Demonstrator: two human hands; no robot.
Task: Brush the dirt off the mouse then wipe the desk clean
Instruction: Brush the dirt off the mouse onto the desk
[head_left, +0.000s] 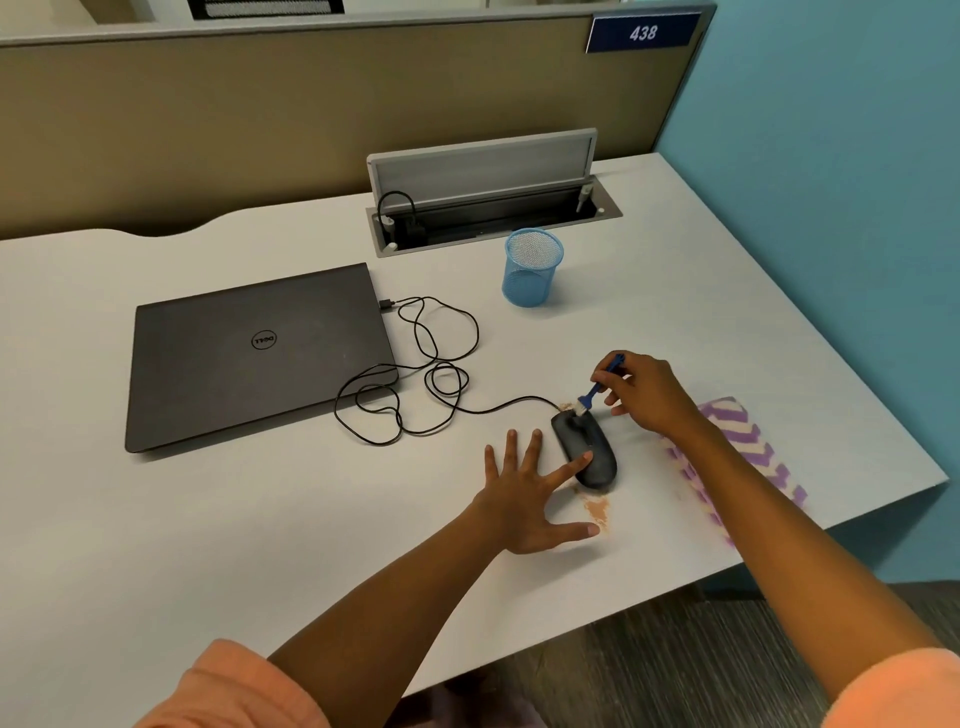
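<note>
I find the brushing step in hand; my right hand pinches the small blue-handled brush, its pale bristles touching the far end of the black corded mouse; my left hand lies spread and flat, one straight fingertip pressing the mouse's near half to steady it; the mouse sits near the right front edge of the white desk; tan dirt lies on the desk just beside its near end, a trace at its far end; the purple-and-white striped cloth waits at the right edge, partly under my forearm; next, I judge, short strokes toward the cable end, then the cloth.
</note>
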